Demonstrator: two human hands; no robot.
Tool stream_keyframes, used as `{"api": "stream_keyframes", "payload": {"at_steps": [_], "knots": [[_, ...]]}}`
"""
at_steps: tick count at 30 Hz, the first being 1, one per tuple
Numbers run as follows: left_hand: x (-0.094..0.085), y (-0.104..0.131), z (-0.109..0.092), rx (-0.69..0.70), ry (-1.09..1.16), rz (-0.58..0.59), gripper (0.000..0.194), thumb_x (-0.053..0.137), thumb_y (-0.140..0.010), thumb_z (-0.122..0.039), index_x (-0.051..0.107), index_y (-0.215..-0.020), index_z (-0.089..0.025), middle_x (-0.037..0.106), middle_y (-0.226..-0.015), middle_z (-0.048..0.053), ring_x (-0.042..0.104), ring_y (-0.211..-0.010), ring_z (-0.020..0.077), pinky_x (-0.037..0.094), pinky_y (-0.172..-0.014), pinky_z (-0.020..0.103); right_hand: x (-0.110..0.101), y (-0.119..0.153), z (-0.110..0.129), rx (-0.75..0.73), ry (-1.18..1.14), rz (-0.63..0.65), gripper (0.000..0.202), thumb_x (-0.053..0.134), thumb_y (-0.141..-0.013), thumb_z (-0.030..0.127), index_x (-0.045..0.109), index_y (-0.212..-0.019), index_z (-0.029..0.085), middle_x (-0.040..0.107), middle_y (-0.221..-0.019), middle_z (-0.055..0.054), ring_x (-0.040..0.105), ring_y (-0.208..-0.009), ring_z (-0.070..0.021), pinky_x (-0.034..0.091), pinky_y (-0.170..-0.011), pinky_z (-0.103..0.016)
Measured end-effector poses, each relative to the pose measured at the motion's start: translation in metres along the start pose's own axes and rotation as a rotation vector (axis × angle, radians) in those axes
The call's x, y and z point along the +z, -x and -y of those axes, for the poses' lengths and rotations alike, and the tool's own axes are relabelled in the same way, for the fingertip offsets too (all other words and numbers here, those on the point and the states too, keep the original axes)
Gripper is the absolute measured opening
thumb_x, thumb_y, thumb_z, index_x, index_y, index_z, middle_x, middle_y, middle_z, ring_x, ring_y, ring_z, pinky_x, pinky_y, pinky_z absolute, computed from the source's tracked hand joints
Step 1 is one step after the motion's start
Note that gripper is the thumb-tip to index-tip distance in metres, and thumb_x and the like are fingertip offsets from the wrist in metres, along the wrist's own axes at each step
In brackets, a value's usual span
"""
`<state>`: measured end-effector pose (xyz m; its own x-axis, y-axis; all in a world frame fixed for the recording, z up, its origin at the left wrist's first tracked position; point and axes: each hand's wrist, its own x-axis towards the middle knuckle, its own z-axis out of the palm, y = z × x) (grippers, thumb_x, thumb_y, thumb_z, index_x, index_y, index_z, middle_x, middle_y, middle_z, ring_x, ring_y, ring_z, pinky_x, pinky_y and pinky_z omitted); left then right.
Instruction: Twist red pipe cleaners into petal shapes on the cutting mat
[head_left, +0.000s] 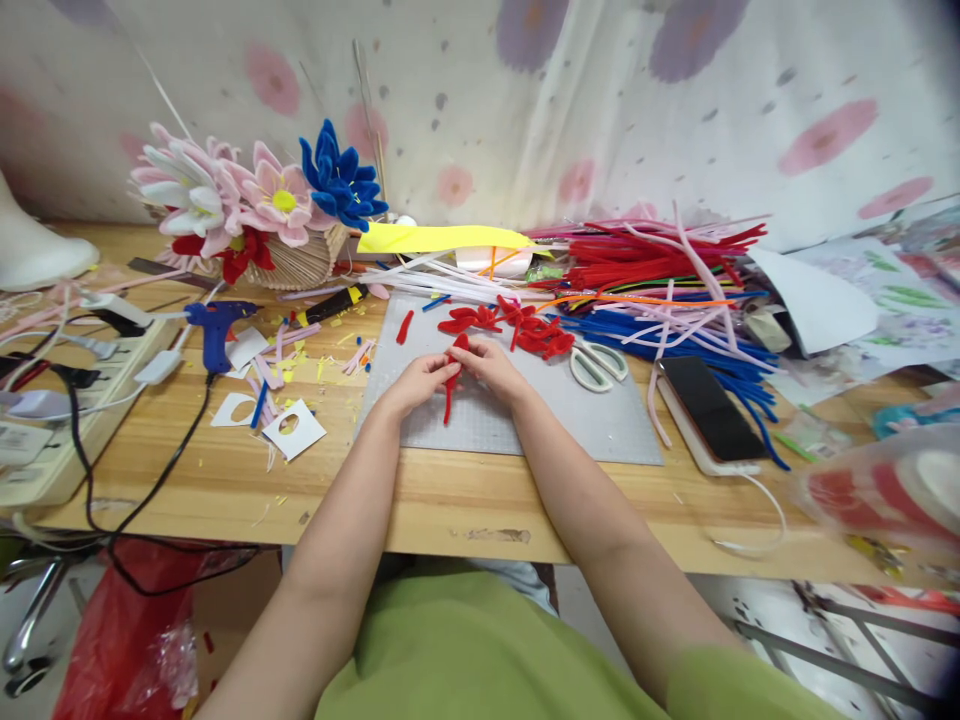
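Both hands meet over the gray mat (pixel 540 432), near its middle, with one red fuzzy piece (pixel 448 408) between them. The left hand (pixel 420 384) is partly closed, its thumb and fingertips pinching the red piece from the left side, while the palm faces inward. The right hand (pixel 491 368) is curled in the same manner, its thumb and forefinger gripping the upper part of the red piece (the exact place of its other fingers is hard to tell, as they are tucked behind). The tail end of the piece hangs below the fingertips, over the mat. On the mat, beyond the hands, lies a row of bent red loops (pixel 551 338), and a short red strip (pixel 405 327) rests near the mat's far left part. Scissors (pixel 591 368) with pale handles lie on the right part of the mat, just beside the loops. Past the mat's far right side spread bundles of red stems (pixel 652 262) and blue stems (pixel 739 378). A phone (pixel 709 408) lies to the right of the mat. To its left are a blue glue gun (pixel 217 330) and a white card (pixel 306 440) with a round hole. Beyond the mat's far left corner stand fuzzy flowers, among them a blue flower (pixel 341 182).
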<state>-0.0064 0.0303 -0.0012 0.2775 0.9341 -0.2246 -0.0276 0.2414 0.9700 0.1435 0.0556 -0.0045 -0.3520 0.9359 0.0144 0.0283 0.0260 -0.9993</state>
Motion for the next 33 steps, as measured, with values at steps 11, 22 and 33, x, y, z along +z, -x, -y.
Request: {"api": "stream_keyframes", "payload": {"at_steps": [11, 22, 33], "knots": [[0.014, 0.002, 0.000, 0.074, -0.031, -0.088, 0.029, 0.074, -0.062, -0.041, 0.065, -0.063, -0.013, 0.058, -0.050, 0.000, 0.051, -0.045, 0.0086, 0.039, -0.049, 0.023, 0.000, -0.003, -0.002, 0.085, -0.256, -0.106, 0.039, 0.069, -0.063, 0.050, 0.049, -0.077, 0.019, 0.041, -0.050, 0.008, 0.032, -0.040, -0.0043, 0.018, -0.040, -0.021], [0.032, 0.002, 0.010, 0.245, 0.212, -0.182, 0.036, 0.072, -0.061, -0.049, 0.062, -0.059, -0.014, 0.056, -0.051, -0.001, 0.048, -0.042, 0.0070, 0.043, -0.052, 0.025, 0.008, 0.000, 0.001, 0.307, -0.403, 0.019, 0.041, 0.067, -0.070, 0.034, 0.038, -0.097, 0.021, 0.045, -0.041, 0.011, 0.047, -0.033, -0.0108, 0.024, -0.032, -0.017], [0.019, -0.003, 0.008, 0.124, 0.133, -0.021, 0.037, 0.073, -0.062, -0.050, 0.066, -0.068, -0.014, 0.063, -0.061, 0.002, 0.056, -0.053, 0.0094, 0.045, -0.060, 0.024, 0.001, 0.001, 0.000, 0.235, -0.299, -0.072, 0.056, 0.070, -0.066, 0.034, 0.036, -0.109, 0.022, 0.044, -0.045, 0.013, 0.042, -0.035, -0.0068, 0.023, -0.035, -0.015]]}}
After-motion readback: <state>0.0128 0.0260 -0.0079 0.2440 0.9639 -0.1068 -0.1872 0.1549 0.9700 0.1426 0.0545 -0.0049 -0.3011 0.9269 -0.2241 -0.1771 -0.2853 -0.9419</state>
